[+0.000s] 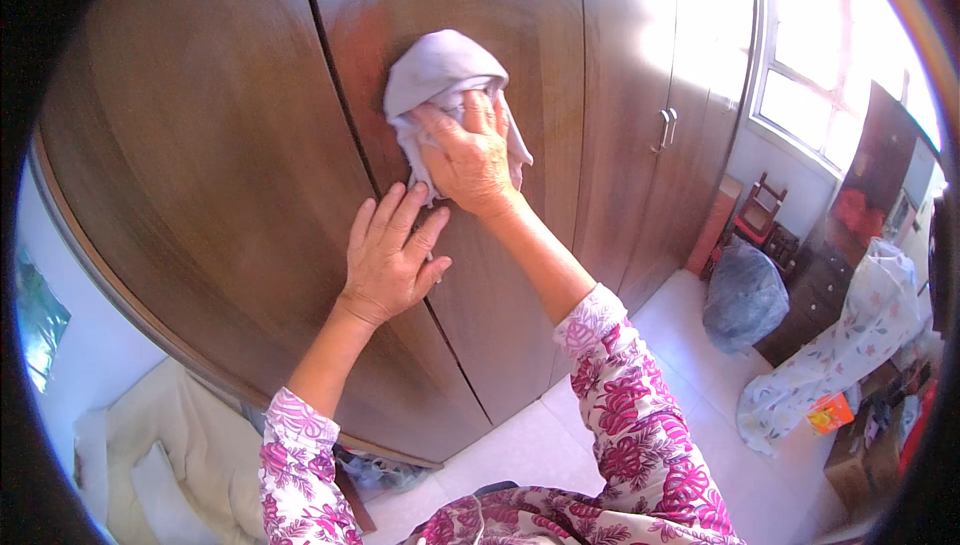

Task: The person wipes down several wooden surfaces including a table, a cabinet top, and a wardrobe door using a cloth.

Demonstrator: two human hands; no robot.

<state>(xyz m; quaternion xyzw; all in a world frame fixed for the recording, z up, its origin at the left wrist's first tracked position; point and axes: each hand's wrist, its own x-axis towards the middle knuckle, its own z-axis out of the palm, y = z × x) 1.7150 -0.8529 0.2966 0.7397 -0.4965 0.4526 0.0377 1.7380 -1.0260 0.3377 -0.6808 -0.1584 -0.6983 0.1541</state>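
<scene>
A tall brown wooden wardrobe door (517,275) fills the middle of the view. My right hand (472,151) presses a pale lilac cloth (446,65) flat against it, with the fingers partly tucked under a fold. The cloth bunches around the fingers and hangs down on both sides of the hand. Just below and to the left, my left hand (394,256) rests against the wardrobe with its fingers apart, its fingertips close to the cloth's lower edge, near the dark gap between two doors. Whether those fingertips touch the cloth is hard to tell.
Silver handles (667,129) sit on the doors farther right, beside a bright window (810,87). On the right are a grey plastic bag (745,297), a dark chest of drawers (814,297), a floral sheet (832,357) and cardboard boxes (855,474). Cream fabric (187,447) lies lower left.
</scene>
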